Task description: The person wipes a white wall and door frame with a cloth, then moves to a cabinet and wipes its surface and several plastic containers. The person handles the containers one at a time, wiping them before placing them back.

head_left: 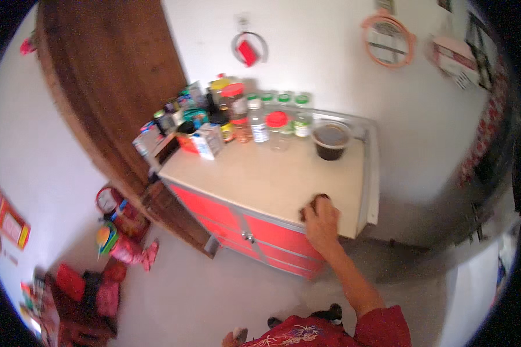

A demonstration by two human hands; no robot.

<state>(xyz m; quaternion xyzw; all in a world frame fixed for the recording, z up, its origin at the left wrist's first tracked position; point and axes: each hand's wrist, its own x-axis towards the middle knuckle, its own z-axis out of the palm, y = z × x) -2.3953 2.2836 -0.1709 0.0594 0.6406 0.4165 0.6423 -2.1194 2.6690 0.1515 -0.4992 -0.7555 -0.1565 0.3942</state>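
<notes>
My right hand [323, 224] reaches out over the near right part of a cream cabinet top [243, 173]. Its fingers are closed on a small dark brown object [319, 200], mostly covered by the hand, so its kind cannot be made out. Behind it, by the back right corner, stands a clear round tub [331, 142] with dark contents. Low at the bottom edge, by my red shirt, only a bit of my left hand [235, 337] shows; its fingers are too blurred to read.
Jars with red lids [278, 123], green-capped bottles [301, 118], and several boxes and cartons [207, 142] crowd the cabinet's back and left. Its red doors [214, 214] face me. A raised metal rim [371, 185] edges the right side. A brown wooden door [110, 69] stands left.
</notes>
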